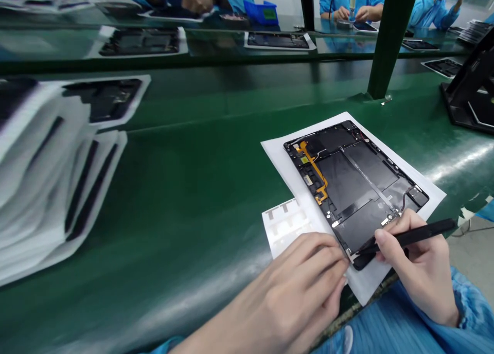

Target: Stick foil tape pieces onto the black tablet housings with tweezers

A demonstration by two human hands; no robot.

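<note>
Left hand [293, 287] lies low on the bench, fingers loosely together and half extended, tips against the near corner of the tablet [347, 199], nothing gripped. Right hand [419, 266] is closed in a pen grip on a slim black pointed tool [417, 235], its tip down at that same corner, at a small white tab [349, 253].

Tablet lies face down, back open, tilted on the bench at an angle, near corner under the two hands. Its black chassis is exposed: dark battery panels [347, 199], a thin silver strip [366, 176] across them, an orange flex cable [312, 171] along the far-left side. It sits on a white sheet [287, 176], with a smaller white die-cut liner [283, 225] tucked partly under that sheet's left edge. All of this is on a green conveyor belt [154, 189].

Left of that, more tablets on white sheets [46, 163] are stacked and overlapping, blurred at the frame edge. More tablets on white sheets [278, 41] sit further along the belt. Black stand [466, 96] at right edge. Across the line, co-workers in blue smocks [351, 4] handle devices. Blue bin [260, 12] near them, with a green patch; its contents cannot be made out.
</note>
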